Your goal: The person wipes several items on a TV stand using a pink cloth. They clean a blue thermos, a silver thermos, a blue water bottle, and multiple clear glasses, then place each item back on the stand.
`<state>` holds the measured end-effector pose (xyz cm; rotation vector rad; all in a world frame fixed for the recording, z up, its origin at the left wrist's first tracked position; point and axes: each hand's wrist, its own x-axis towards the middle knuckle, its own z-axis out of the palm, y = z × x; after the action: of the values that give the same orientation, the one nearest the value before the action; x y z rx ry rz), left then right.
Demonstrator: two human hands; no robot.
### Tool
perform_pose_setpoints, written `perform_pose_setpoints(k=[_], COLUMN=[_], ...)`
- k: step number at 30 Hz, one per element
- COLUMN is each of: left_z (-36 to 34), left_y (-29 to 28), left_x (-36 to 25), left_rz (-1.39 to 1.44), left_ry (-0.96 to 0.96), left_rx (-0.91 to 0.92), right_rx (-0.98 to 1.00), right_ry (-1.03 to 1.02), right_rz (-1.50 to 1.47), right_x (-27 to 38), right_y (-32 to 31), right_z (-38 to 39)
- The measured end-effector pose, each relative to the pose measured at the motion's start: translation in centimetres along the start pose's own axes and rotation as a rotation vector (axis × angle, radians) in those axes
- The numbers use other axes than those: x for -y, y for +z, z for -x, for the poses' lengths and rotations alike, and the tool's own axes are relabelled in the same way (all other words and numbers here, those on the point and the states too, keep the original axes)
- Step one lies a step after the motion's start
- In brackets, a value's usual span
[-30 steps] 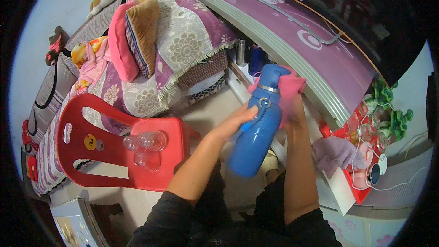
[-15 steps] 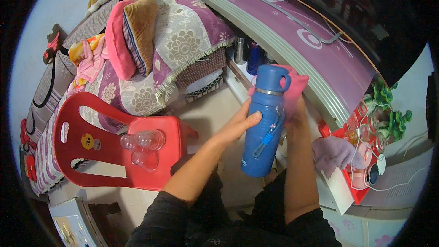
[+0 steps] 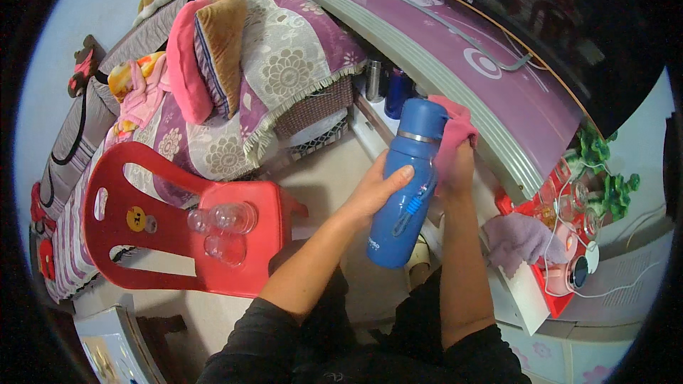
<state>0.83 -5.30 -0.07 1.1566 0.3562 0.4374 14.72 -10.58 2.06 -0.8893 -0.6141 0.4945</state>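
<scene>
A blue insulated bottle (image 3: pixel 404 199) with a blue lid and a short strap hangs tilted in front of me, lid end away. My left hand (image 3: pixel 377 188) is wrapped round its left side, thumb across the front. At the bottle's upper right, my right hand (image 3: pixel 457 168) grips a pink cloth (image 3: pixel 455 131) that lies against the lid and shoulder. The right fingers are mostly hidden behind cloth and bottle.
Left of me stands a red plastic chair (image 3: pixel 245 249) with several clear glass vessels (image 3: pixel 226 249). Beyond it is a sofa with a patterned cover (image 3: pixel 277 64). A purple-topped TV cabinet (image 3: pixel 455 35) runs along the right; a purple cloth (image 3: pixel 523 240) lies by a red tray (image 3: pixel 562 304).
The bottle has turned and tilted a little more, its base shifting slightly left. The right hand and pink cloth have moved up along the lid, now covering the handle side.
</scene>
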Motion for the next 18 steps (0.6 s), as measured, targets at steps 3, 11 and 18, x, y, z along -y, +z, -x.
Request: perform_pose_setpoints(k=[3,11,18], left_z=[0.1,0.6,0.3], left_y=[-0.7,-0.2,0.0], left_x=[0.0,-0.7,-0.5], left_rz=[-0.306,-0.334,-0.264], left_ry=[0.155,0.150,0.153], left_rx=[0.004,-0.020,-0.154], right_rx=[0.120,0.179,0.178], right_ry=[0.171,0.121,0.093], right_rz=[-0.181,-0.247,-0.174], right_x=[0.7,-0.1,0.0], right_y=[-1.0,-1.0,0.8], right_z=[-0.3,-0.7,0.4])
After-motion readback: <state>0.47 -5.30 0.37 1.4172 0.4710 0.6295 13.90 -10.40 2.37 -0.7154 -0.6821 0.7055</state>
